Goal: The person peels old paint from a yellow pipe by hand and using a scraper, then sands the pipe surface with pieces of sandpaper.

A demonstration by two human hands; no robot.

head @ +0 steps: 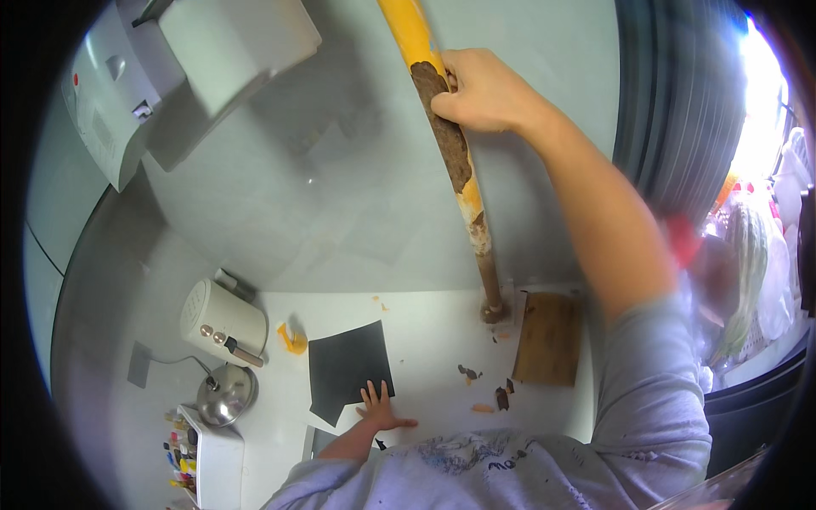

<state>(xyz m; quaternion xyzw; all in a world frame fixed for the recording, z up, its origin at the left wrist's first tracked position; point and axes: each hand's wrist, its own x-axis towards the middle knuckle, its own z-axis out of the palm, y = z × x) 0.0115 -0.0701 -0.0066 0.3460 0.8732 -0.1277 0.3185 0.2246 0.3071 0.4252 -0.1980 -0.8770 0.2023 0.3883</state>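
A yellow painted pipe [408, 29] runs down the grey wall to the white counter, with a long brown patch where its paint has come off. My right hand [481, 92] grips the pipe beside this patch, thumb across the front; its other fingers are partly hidden. Below, my left hand [380, 411] leans on the counter with fingers spread. Its fingertips rest on the lower edge of a black sheet [347, 357], possibly sandpaper. Dark and orange paint flakes [502, 398] lie scattered to the right of that hand.
A brown board [548, 338] lies right of the pipe's foot. At left are a cream lidded pot [229, 322], a small yellow object [292, 339], a steel lid [224, 395] and a white rack [217, 459] of bottles. A range hood [236, 51] juts out above.
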